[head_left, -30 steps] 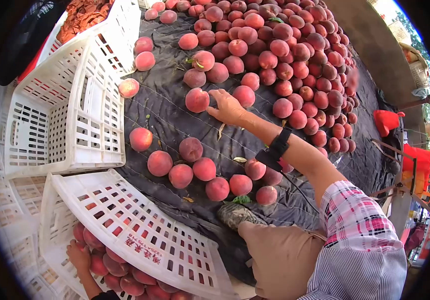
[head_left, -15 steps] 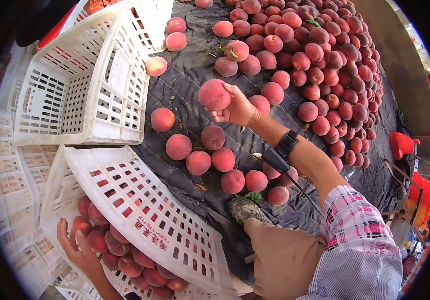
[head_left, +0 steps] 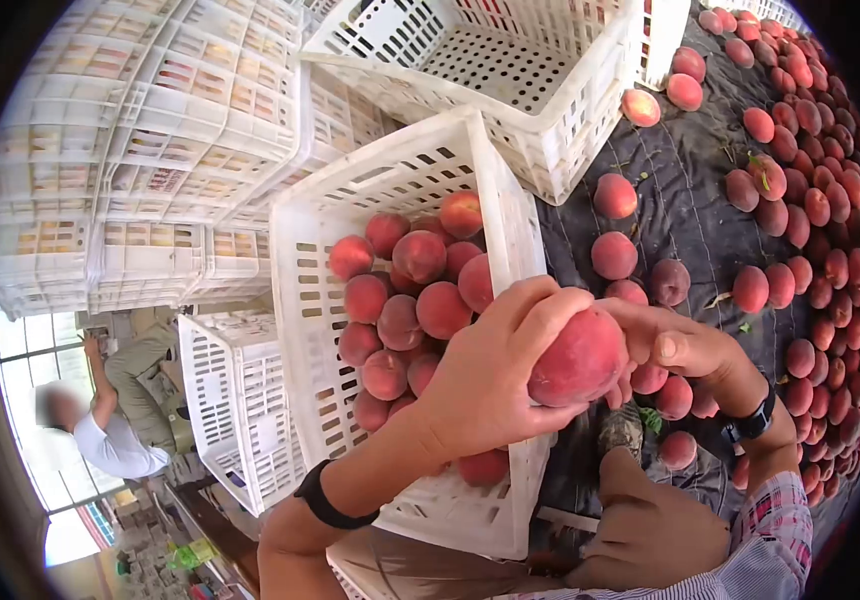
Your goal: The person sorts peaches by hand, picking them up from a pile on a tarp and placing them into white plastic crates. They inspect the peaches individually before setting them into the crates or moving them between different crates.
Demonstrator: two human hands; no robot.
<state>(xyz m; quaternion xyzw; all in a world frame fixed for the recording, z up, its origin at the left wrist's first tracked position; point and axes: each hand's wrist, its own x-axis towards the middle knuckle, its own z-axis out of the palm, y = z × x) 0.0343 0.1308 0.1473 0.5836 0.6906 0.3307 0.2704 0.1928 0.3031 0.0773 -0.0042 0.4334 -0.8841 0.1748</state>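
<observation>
My left hand (head_left: pixel 480 375), with a black band on its wrist, is closed around a large red peach (head_left: pixel 580 358). The peach is in front of the right wall of a white perforated crate (head_left: pixel 295 300), which holds several peaches (head_left: pixel 400 322). My right hand (head_left: pixel 685 340), with a watch on its wrist, is at the peach's right side, fingers apart and partly hidden behind it. Whether those fingers touch the peach is hard to see. Below and behind my right hand, loose peaches (head_left: pixel 672 398) lie on a dark ground sheet (head_left: pixel 695 225).
A big heap of peaches (head_left: pixel 840 250) spreads along the right. Another white crate (head_left: pixel 540 110) stands beyond the nearer one. Stacked crates (head_left: pixel 200 130) rise at the left, with one crate (head_left: pixel 250 400) below them. A person (head_left: pixel 115 430) is in the left background.
My view has swung left. The peach, earlier in my right hand above the sheet, is now beside the crate in my left hand. My left hand has left the crate's inside.
</observation>
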